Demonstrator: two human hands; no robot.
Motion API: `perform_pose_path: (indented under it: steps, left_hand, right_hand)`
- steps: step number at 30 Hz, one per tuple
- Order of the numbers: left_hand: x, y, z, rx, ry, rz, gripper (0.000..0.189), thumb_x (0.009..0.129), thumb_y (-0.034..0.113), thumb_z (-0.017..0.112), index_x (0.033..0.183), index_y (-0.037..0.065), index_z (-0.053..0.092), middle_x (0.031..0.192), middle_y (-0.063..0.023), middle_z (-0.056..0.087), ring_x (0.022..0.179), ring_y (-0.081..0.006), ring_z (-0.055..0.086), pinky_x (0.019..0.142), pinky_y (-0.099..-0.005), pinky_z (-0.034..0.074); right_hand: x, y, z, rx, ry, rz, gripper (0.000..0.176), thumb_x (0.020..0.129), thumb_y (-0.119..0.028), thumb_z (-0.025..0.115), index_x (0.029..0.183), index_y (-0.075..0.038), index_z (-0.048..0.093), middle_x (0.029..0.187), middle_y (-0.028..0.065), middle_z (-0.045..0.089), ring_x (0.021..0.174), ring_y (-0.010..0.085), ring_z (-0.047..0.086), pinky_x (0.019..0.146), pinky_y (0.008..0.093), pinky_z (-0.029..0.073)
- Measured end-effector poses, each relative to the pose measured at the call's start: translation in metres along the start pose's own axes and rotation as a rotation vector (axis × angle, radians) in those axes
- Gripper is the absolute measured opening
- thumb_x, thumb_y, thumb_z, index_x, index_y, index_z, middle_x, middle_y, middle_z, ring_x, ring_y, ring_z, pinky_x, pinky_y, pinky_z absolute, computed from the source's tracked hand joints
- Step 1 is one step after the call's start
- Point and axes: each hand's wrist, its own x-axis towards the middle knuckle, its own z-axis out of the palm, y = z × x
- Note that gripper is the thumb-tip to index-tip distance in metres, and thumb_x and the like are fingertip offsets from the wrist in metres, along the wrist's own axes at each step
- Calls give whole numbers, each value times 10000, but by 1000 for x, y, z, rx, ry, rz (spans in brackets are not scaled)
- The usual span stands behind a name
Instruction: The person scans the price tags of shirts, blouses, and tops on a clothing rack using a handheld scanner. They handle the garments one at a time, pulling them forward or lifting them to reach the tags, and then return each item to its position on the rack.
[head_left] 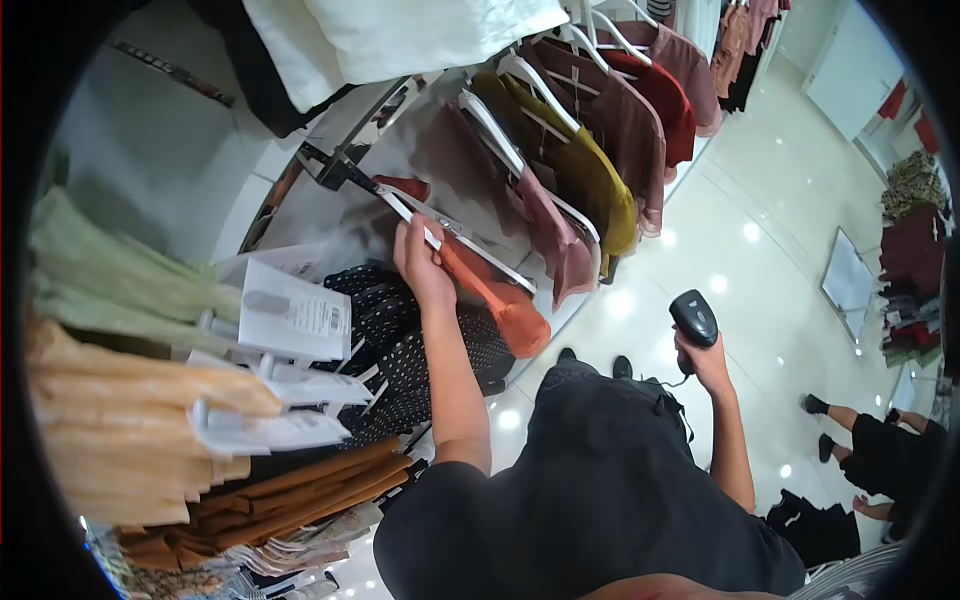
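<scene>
My left hand (424,262) is closed around a white hanger (405,212) on the wall rack. From this hanger hangs an orange garment (515,318), just beyond my fingers. In my right hand (708,362), held out over the floor to the right, is a black barcode scanner (694,318), its cable trailing down toward my waist. Black polka-dot clothing (385,310) hangs beside my left forearm. A mustard garment (590,190) and a pink one (560,245) hang on hangers farther along the rack.
White price cards (295,308) stick out at the left, near yellow clothing (120,410) and brown clothing (280,500). A metal rack bar (335,168) projects from the wall. Another person (895,450) stands at the right on the shiny tiled floor (740,230), near a mirror (848,280).
</scene>
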Motion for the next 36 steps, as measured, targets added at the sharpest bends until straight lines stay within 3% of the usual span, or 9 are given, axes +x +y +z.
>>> perform_pose_path:
  steps: [3,5,8,9,14,18,25,31,36]
  left_hand:
    - [-31,-6,14,271,369,468,181,897,143,581,970,9,484,890,-68,554,668,-119,472,613,-239,377]
    - [-57,-21,-4,288,218,701,192,849,50,566,993,-18,458,903,-111,543,687,-160,504,647,-265,434]
    - [-95,1,37,26,-217,449,261,813,-19,471,1069,-43,430,1010,-200,518,747,-225,549,721,-327,503]
    - [-103,6,48,-124,-325,228,385,817,-5,465,1193,-68,409,1162,-245,493,961,-294,577,874,-394,492]
    - [-68,-16,86,-318,-646,-210,591,883,7,485,1421,-68,252,1492,-218,279,1418,-300,236,1169,-444,154]
    - [-54,-37,88,-392,-541,-272,592,904,26,433,1451,-72,227,1526,-224,229,1446,-307,171,1181,-444,102]
    - [-38,-50,95,-52,-354,-19,630,892,45,482,1456,-70,225,1534,-207,223,1449,-287,159,1173,-419,76]
    - [-2,-71,130,80,-250,-6,589,910,50,557,1434,-42,304,1483,-212,318,1388,-293,305,1126,-379,256]
    - [44,-95,162,333,-378,-69,584,906,97,624,1389,-39,324,1180,-136,572,916,-149,574,757,-243,470]
  right_hand:
    - [6,-14,23,-23,36,21,158,852,-169,691,874,-23,633,630,-12,561,491,58,474,454,235,368]
    - [9,-22,31,-47,2,56,182,843,-194,700,840,-29,623,600,-13,550,489,60,483,450,237,372]
    - [11,-22,47,-63,26,42,221,833,-228,708,777,-39,607,584,-7,549,474,64,486,440,242,374]
    - [11,-27,54,-78,39,21,226,831,-235,707,775,-41,605,587,-5,553,466,65,482,438,242,373]
    - [9,-32,71,-87,69,112,219,838,-231,702,793,-39,609,618,3,568,506,77,500,473,253,399]
    - [-1,-40,83,-101,45,79,179,840,-165,699,850,-11,608,724,11,602,652,90,546,620,269,453]
    - [13,-24,76,-26,57,67,157,847,-154,693,844,-15,618,700,-4,595,603,82,523,570,260,427]
    - [65,-42,48,-51,-69,15,168,834,-167,707,816,-25,619,645,-3,574,560,75,504,532,258,409]
    - [106,-41,-5,-34,-150,-50,174,823,-153,715,793,-21,606,652,-1,584,559,77,514,530,259,417]
